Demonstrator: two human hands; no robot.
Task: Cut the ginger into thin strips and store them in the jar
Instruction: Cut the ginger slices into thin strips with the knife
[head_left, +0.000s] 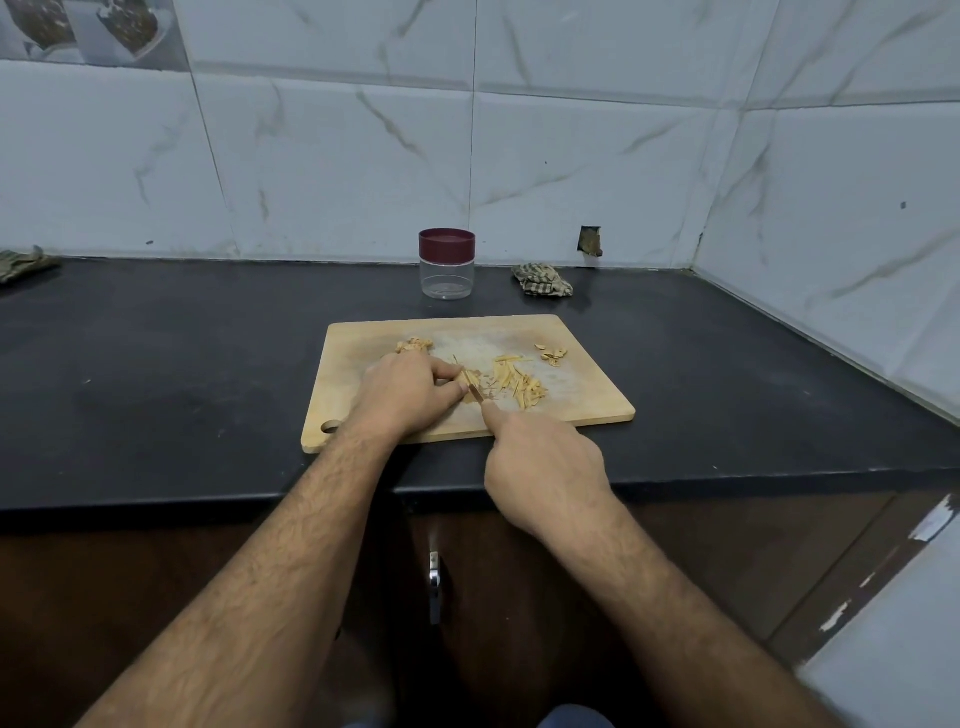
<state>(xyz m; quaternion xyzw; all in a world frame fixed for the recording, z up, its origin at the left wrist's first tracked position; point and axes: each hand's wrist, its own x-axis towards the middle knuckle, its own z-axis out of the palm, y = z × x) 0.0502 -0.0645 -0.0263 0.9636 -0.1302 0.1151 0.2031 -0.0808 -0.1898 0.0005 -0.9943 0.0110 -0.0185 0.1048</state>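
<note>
A wooden cutting board (582, 389) lies on the black counter. My left hand (402, 392) rests on the board, its curled fingers pinching a small ginger piece (469, 378) at the fingertips. My right hand (540, 460) grips a knife (477, 395); its handle is hidden in the fist and the short blade touches the ginger beside my left fingers. A pile of thin ginger strips (519, 382) lies right of the blade. Uncut ginger (414, 344) sits behind my left hand. A clear jar (447, 270) with a maroon lid on stands behind the board.
Ginger peel scraps (550, 354) lie at the board's far right. A crumpled checked cloth (542, 280) sits by the back wall, another cloth (23, 265) at far left. Tiled walls close the back and right sides. A cabinet handle (434, 582) is below the counter edge.
</note>
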